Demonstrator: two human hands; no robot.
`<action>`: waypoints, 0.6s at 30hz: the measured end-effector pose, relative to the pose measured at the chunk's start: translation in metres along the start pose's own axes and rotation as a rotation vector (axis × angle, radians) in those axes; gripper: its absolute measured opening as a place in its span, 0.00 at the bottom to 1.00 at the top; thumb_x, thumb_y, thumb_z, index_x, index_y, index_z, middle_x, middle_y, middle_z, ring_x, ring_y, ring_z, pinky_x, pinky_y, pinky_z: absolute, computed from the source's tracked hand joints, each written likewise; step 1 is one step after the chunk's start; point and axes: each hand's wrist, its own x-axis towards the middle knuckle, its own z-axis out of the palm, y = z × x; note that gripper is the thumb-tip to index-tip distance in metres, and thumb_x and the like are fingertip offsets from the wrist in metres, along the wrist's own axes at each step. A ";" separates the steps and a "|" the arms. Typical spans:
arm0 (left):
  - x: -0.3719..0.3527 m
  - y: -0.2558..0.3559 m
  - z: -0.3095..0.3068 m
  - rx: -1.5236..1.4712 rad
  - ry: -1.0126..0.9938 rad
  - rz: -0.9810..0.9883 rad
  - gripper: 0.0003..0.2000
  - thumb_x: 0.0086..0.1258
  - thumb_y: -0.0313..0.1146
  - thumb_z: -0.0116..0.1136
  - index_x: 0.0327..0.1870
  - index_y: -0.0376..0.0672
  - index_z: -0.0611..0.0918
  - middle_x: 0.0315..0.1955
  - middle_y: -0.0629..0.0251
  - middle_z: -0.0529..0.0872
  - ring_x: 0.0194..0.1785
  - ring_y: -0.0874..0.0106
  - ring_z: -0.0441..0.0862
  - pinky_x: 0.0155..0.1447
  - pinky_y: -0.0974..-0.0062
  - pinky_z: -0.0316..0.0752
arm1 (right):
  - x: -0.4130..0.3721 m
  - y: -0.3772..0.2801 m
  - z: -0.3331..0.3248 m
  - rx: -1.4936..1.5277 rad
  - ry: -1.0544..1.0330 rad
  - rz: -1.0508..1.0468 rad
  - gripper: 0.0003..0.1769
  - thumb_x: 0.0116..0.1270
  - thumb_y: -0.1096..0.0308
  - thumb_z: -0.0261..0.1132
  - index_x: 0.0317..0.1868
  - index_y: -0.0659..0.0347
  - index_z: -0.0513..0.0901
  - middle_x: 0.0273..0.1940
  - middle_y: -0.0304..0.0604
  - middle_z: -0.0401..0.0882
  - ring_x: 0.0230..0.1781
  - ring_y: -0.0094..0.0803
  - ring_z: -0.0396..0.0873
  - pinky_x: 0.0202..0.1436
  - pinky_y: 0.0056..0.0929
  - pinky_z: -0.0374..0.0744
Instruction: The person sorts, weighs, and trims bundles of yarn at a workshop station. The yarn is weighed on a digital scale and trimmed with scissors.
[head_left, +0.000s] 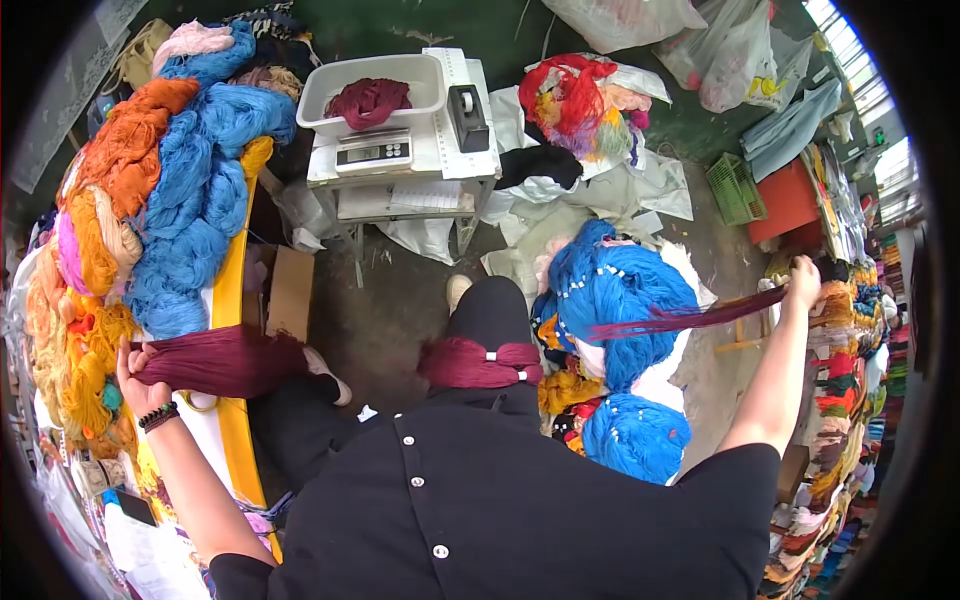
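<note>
My left hand grips one end of a thick maroon yarn bundle, stretched over the edge of the yellow-edged table at the left. Far out to the right, my right hand is closed on a thinner maroon strand bundle, whose loose end trails over a blue yarn heap. Across my thigh lie maroon yarn bundles with white ties around them. More maroon yarn sits in a white tray on a scale.
Orange, blue and yellow skeins cover the left table. A small stand holds the scale and a black tape dispenser. Red yarn lies behind. A green basket and hanging coloured yarns are at the right.
</note>
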 end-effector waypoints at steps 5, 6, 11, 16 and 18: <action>-0.073 -0.082 0.124 -0.016 -0.284 -0.176 0.23 0.75 0.28 0.47 0.68 0.30 0.63 0.17 0.79 0.60 0.20 0.86 0.56 0.31 0.89 0.59 | -0.107 -0.157 0.059 -0.095 -0.715 0.202 0.11 0.66 0.58 0.66 0.31 0.54 0.77 0.20 0.26 0.66 0.16 0.14 0.60 0.16 0.16 0.56; -0.083 -0.092 0.133 0.021 -0.311 -0.171 0.23 0.75 0.28 0.47 0.69 0.31 0.61 0.18 0.79 0.59 0.20 0.86 0.56 0.32 0.89 0.61 | -0.118 -0.178 0.066 -0.017 -0.832 0.187 0.10 0.67 0.60 0.65 0.31 0.54 0.77 0.21 0.26 0.67 0.16 0.13 0.61 0.16 0.15 0.56; -0.119 -0.142 0.141 0.036 -0.322 -0.369 0.08 0.75 0.33 0.49 0.37 0.41 0.79 0.15 0.80 0.59 0.19 0.84 0.58 0.42 0.77 0.74 | -0.176 -0.305 0.090 0.467 -0.858 0.022 0.12 0.72 0.59 0.59 0.41 0.60 0.80 0.26 0.29 0.75 0.21 0.14 0.67 0.19 0.12 0.59; -0.131 -0.179 0.119 0.082 -0.160 -0.464 0.07 0.72 0.34 0.51 0.36 0.42 0.79 0.16 0.79 0.64 0.22 0.80 0.63 0.42 0.74 0.72 | -0.194 -0.424 0.116 0.628 -0.870 -0.193 0.15 0.74 0.56 0.56 0.47 0.58 0.79 0.24 0.26 0.69 0.17 0.11 0.58 0.19 0.12 0.54; -0.130 -0.187 0.108 0.070 -0.173 -0.495 0.07 0.72 0.34 0.52 0.36 0.42 0.79 0.16 0.78 0.65 0.22 0.79 0.64 0.42 0.73 0.72 | -0.200 -0.473 0.141 0.833 -0.962 -0.172 0.10 0.76 0.63 0.53 0.41 0.61 0.74 0.22 0.27 0.58 0.17 0.13 0.53 0.20 0.14 0.54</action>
